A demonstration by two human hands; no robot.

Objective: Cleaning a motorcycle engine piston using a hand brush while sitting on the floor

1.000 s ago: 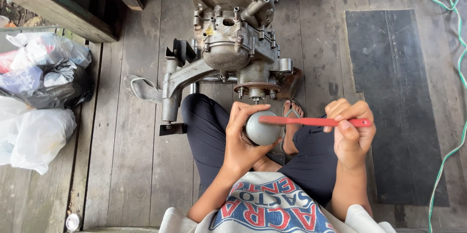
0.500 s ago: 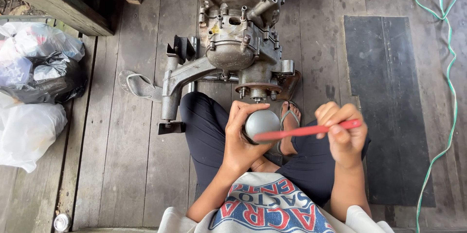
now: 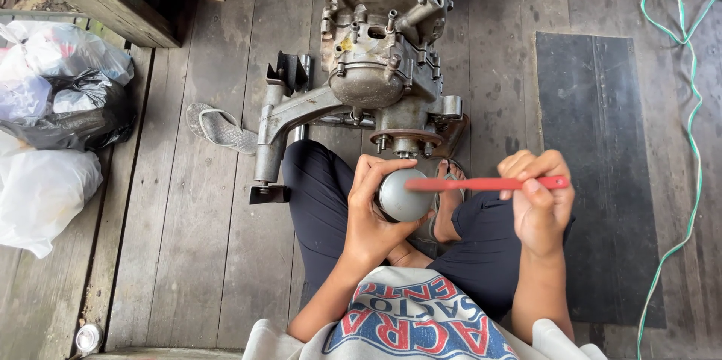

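A round grey metal part (image 3: pixel 402 196) sits just below the middle of the frame, cupped in the person's left hand (image 3: pixel 374 213). The fingers wrap over its top and far side while the palm backs it from below — a grip that keeps the smooth face turned up and steady. Across that face lies the tip of a thin red strip (image 3: pixel 489 183), something like a blade or file, held nearly level. The right hand (image 3: pixel 540 206), right of centre, is closed around the strip's far end, thumb pressed on top and fingers curled under, so the flat of the strip can bear on the part. Whether the tip truly touches the metal or rides just above it is hard to tell.

Both hands work over the lap, the person sitting cross-legged in dark trousers (image 3: pixel 323 202) on a weathered plank floor (image 3: pixel 188 255) — close to the body, where the forearms can brace. Directly ahead, in the upper middle of the frame, stands a large grey engine (image 3: pixel 383 59), near enough to reach. A sandal (image 3: pixel 219 127) lies to its left. Plastic bags (image 3: pixel 53 142), white and black, are heaped at the left edge. A dark mat (image 3: pixel 602 164) lies on the right, and a green cord (image 3: pixel 688 104) trails down the right edge.
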